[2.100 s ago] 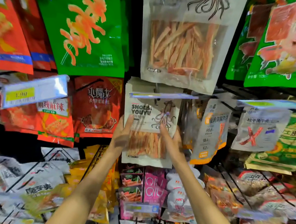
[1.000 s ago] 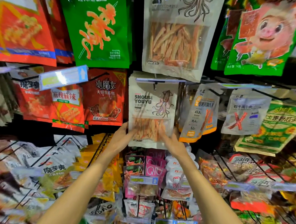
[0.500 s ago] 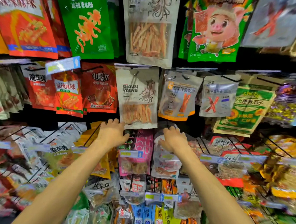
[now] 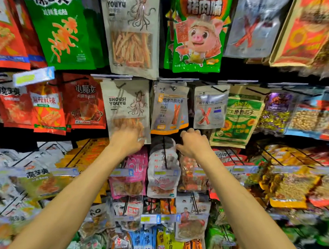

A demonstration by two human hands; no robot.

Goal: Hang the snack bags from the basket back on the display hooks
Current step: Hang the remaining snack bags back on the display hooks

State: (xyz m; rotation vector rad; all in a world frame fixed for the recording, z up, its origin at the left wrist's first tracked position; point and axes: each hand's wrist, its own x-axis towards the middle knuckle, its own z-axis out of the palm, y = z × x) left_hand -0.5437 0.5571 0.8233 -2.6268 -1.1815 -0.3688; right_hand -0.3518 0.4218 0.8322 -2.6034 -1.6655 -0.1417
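- A dark back panel [image 4: 238,76] shows in the gaps between the rows of goods.
- Black wire pegs [image 4: 165,153] jut out from it, row under row.
- Pale price tags [image 4: 33,76] sit at the peg ends; one at the left tilts.
- Rails [image 4: 238,82] run across above the middle row.
- Light falls bright on the glossy fronts; the gaps stay black.
- The edges of the view are blurred.
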